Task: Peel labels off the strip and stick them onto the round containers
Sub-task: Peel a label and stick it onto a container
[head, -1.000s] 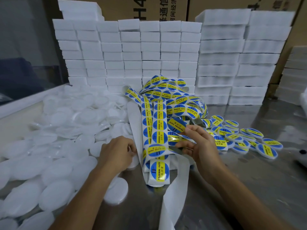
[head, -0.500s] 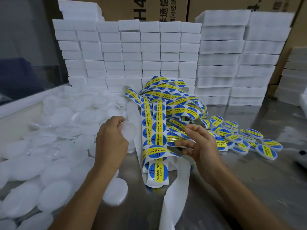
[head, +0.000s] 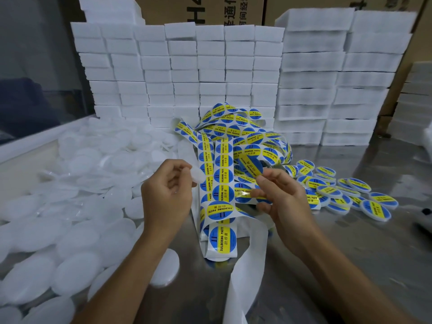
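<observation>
Left hand (head: 167,191): fingers curled round a blank white container (head: 198,175).
Right hand (head: 284,199): fingers pinching the label strip (head: 224,174).

A steel table (head: 350,265) fills the view. At twelve o'clock, stacked white foam blocks (head: 210,73) form a wall, with brown cartons (head: 203,10) behind. At ten o'clock stands a dim glass pane (head: 35,73).

My steel table (head: 350,265) carries a heap of plain white containers (head: 70,206) on my left. Tangled label strip (head: 224,160) lies mid-table, labelled containers (head: 339,195) right, white boxes (head: 210,78) stacked behind.
</observation>
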`<state>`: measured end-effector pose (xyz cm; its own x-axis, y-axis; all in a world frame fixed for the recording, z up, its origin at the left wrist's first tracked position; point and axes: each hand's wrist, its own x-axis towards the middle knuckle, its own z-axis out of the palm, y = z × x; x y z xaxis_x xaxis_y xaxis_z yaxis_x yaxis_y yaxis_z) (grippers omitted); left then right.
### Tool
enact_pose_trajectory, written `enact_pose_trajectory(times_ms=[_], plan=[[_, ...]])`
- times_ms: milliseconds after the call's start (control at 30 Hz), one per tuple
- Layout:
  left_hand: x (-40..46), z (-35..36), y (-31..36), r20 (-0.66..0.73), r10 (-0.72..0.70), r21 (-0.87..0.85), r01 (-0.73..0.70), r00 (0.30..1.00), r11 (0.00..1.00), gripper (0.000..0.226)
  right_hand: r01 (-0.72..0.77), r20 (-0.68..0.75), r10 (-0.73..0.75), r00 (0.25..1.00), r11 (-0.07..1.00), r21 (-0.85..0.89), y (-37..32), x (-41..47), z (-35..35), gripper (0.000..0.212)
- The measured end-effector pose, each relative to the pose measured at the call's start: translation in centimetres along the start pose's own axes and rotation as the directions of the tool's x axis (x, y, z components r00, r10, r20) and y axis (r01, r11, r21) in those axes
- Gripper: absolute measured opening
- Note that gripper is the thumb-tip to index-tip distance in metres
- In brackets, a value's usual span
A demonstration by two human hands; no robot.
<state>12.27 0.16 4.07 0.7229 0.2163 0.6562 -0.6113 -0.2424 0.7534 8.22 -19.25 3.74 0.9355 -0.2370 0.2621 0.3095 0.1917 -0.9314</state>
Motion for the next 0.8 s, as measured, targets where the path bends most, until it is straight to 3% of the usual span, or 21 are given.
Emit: enact_pose_trajectory(times_ms=[133,267,367,467,567,667,800], plan=[[0.17,0.20,-0.34,0.024,-0.128,-0.045,0.129,0.992,0.991,0.026,-0.028,-0.063,0.028,0.998,1.000,-0.003,0.06,0.14,-0.14,0.017],[0.28,-0.10,-0.46,-0.019,-0.158,0.016,0.158,0.987,0.987,0.032,-0.071,-0.054,0.075,0.996,0.995,0.068,-0.08,0.19,-0.14,0.016],[0.41,-0.20,-0.31,0.004,-0.220,-0.085,0.220,0.975,0.972,0.032,-0.069,-0.049,0.073,0.996,0.995,0.073,0.08,0.27,-0.22,0.012],[0.47,0.11,0.11,0.110,-0.354,-0.273,0.370,0.929,0.888,0.031,-0.039,-0.047,0.042,0.998,0.997,0.069,0.07,0.16,-0.09,0.002],[0.45,0.45,0.47,0.205,-0.438,-0.359,0.484,0.875,0.798,0.018,0.018,-0.051,-0.016,0.999,0.999,0.032,0.21,0.13,-0.06,0.030],[0.45,0.45,0.41,0.282,-0.487,-0.426,0.563,0.827,0.708,0.014,0.045,-0.031,-0.045,0.999,0.999,0.001,0.30,0.00,0.05,0.037],[0.51,0.33,0.43,0.375,-0.494,-0.466,0.620,0.785,0.631,0.033,0.046,0.031,-0.046,0.998,0.999,-0.016,0.29,-0.36,0.42,0.036]])
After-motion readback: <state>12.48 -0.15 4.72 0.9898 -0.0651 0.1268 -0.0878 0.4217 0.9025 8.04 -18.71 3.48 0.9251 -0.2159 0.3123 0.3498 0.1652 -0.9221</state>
